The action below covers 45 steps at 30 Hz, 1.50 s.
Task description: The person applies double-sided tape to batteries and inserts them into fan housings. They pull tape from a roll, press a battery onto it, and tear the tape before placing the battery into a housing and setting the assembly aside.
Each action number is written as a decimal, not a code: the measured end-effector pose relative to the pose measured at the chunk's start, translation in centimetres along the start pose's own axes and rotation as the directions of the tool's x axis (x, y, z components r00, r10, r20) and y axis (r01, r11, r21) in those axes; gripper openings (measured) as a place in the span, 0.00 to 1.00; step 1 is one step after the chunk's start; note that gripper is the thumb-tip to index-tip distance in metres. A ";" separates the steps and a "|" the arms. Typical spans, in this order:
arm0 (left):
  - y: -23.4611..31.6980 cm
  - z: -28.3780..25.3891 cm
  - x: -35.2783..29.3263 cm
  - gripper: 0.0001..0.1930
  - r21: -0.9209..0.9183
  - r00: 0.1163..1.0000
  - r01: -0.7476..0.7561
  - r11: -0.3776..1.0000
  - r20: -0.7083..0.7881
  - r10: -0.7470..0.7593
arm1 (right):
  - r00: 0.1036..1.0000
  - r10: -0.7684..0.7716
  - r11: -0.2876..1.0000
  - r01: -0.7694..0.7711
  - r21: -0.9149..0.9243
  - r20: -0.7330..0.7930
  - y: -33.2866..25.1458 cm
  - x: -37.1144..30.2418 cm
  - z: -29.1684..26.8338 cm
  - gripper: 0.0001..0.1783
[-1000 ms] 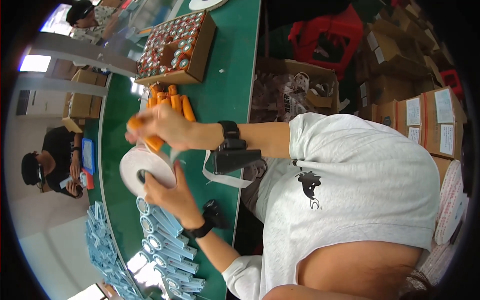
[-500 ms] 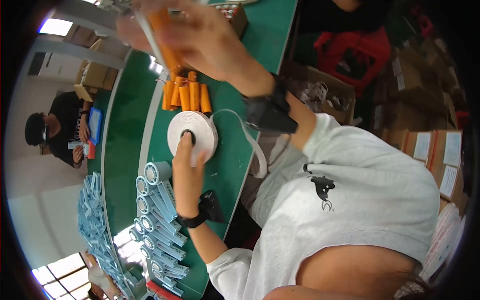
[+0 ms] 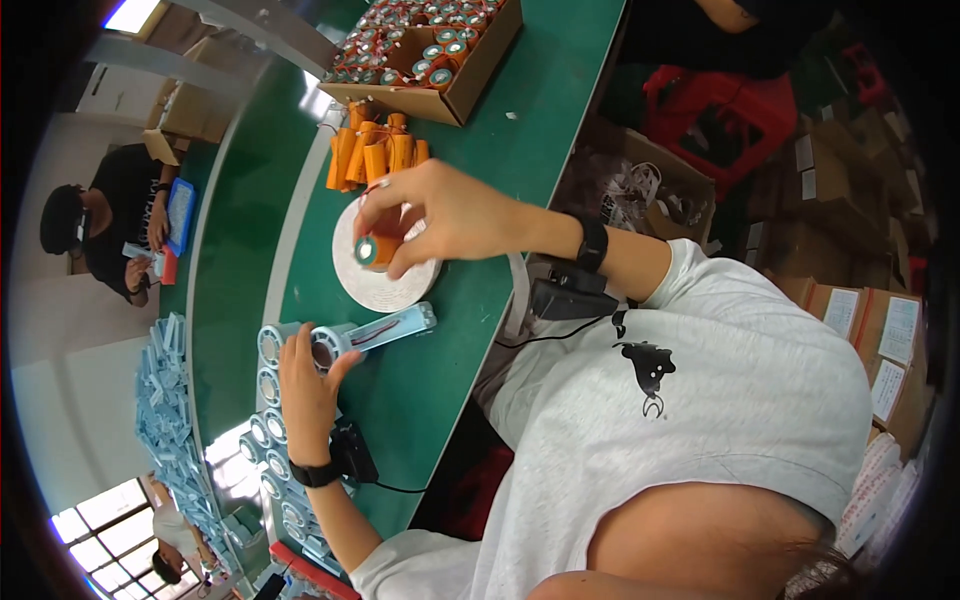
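The right hand (image 3: pixel 440 215) grips an orange battery (image 3: pixel 368 252) over the white tape roll (image 3: pixel 380 293) on the green worktop (image 3: pixel 455 370); apart from it, the left hand (image 3: pixel 308 395) is clamped on the round end of a light-blue housing (image 3: pixel 395 327), its handle reaching just beside the roll

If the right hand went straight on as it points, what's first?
Probably the white roll, under and just past the right hand and its orange cell; height is unclear.
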<state>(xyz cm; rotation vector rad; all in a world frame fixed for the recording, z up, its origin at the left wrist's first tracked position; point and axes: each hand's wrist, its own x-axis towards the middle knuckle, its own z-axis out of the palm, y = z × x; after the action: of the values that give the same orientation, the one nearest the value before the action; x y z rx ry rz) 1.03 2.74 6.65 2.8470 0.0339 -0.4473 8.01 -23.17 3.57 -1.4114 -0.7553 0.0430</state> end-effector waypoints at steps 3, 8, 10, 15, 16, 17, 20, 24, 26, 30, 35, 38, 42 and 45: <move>1.0 0.6 -2.1 0.22 0.173 0.844 -0.379 0.909 -0.339 0.416 | 0.997 0.048 0.997 -0.043 -0.067 0.066 -0.7 -0.1 1.6 0.21; 0.2 3.6 -2.0 0.17 0.139 0.824 -0.432 0.891 -0.341 0.453 | 0.980 -0.020 0.993 0.043 -0.111 0.197 -0.2 1.2 4.2 0.21; 0.6 4.2 -1.9 0.14 0.253 0.818 -0.380 0.890 -0.357 0.451 | 0.973 0.018 0.980 0.029 -0.196 0.230 0.4 1.8 4.8 0.22; 0.9 4.5 -1.7 0.08 0.287 0.801 -0.376 0.881 -0.377 0.464 | 0.924 0.362 0.926 -0.372 0.067 0.128 2.0 2.5 5.4 0.22; 0.7 4.6 -1.5 0.08 0.285 0.796 -0.383 0.879 -0.381 0.471 | 0.925 0.361 0.927 -0.370 0.059 0.121 2.2 2.5 5.2 0.22; 0.4 4.8 -1.4 0.07 0.216 0.781 -0.412 0.885 -0.417 0.465 | 0.947 0.306 0.948 -0.313 0.061 0.101 2.3 2.5 5.0 0.22; 0.0 5.2 -1.4 0.05 0.080 0.752 -0.466 0.881 -0.488 0.442 | 0.980 0.187 0.980 -0.191 0.062 0.064 1.7 2.0 4.9 0.21; 0.0 5.3 -0.9 0.03 -0.132 0.724 -0.569 0.812 -0.549 0.418 | 0.971 -0.189 0.962 0.213 -0.169 0.149 0.4 0.1 5.5 0.17; -0.2 5.7 -0.6 0.02 -0.190 0.717 -0.583 0.790 -0.578 0.390 | 0.908 -0.357 0.863 0.411 -0.295 0.219 1.3 -0.5 6.0 0.15; 0.3 5.8 -0.8 0.02 -0.255 0.728 -0.578 0.775 -0.591 0.348 | 0.876 -0.228 0.764 0.432 -0.480 0.425 2.2 -0.8 6.3 0.10; 0.6 5.9 -1.0 0.02 -0.338 0.761 -0.548 0.765 -0.581 0.289 | 0.868 0.106 0.617 0.324 -0.717 0.485 1.3 -0.2 7.5 0.06; 0.2 6.0 -0.8 0.04 -0.408 0.775 -0.546 0.732 -0.578 0.256 | 0.820 0.167 0.591 0.361 -0.721 0.547 1.0 1.1 7.9 0.07; 0.9 5.2 -1.8 0.12 -0.368 0.750 -0.561 0.742 -0.605 0.266 | 0.784 0.150 0.547 0.441 -0.711 0.602 1.3 1.6 8.4 0.06; 0.7 5.0 -1.9 0.19 -0.247 0.740 -0.534 0.809 -0.598 0.306 | 0.766 0.161 0.546 0.456 -0.703 0.622 1.1 1.5 7.8 0.06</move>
<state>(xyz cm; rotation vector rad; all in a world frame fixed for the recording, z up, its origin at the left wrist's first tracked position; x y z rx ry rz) -2.19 0.85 2.80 2.3550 -0.3826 0.4226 5.69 -15.50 3.03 -2.2963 -1.6321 0.0080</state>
